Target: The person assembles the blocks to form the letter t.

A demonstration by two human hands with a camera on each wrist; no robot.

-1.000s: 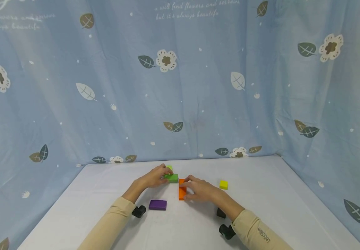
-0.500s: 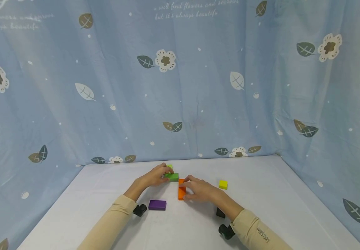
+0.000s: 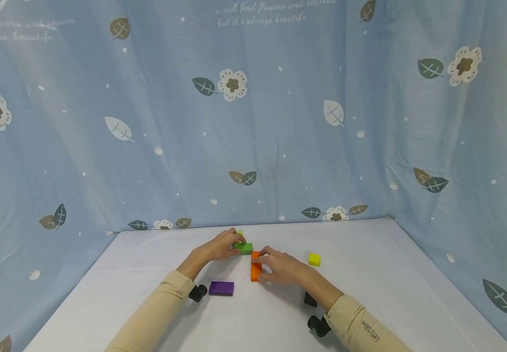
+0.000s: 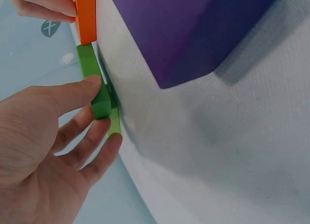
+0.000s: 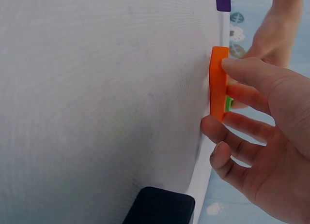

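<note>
In the head view my left hand (image 3: 220,247) is at the far middle of the table, pinching a green rectangular block (image 3: 245,249) between thumb and fingers. A light green block (image 3: 240,232) lies just behind it, mostly covered by the fingers; the left wrist view shows this light green block (image 4: 115,123) beside the fingertips. My right hand (image 3: 282,268) grips an orange rectangular block (image 3: 255,275) that lies lengthwise toward me, thumb on the near end. In the left wrist view the green block's end is close against the orange block (image 4: 86,21); touching or not, I cannot tell.
A purple block (image 3: 221,288) lies nearer, left of the orange one. Right of my right hand sits a small yellow block (image 3: 314,259). A black block (image 3: 310,299) is partly hidden by the right forearm. A blue patterned curtain (image 3: 253,122) hangs behind the white table (image 3: 359,244).
My left hand has shifted slightly right and away with the green block, bringing it closer to the orange block's far end. The right hand and orange block stay in place.
</note>
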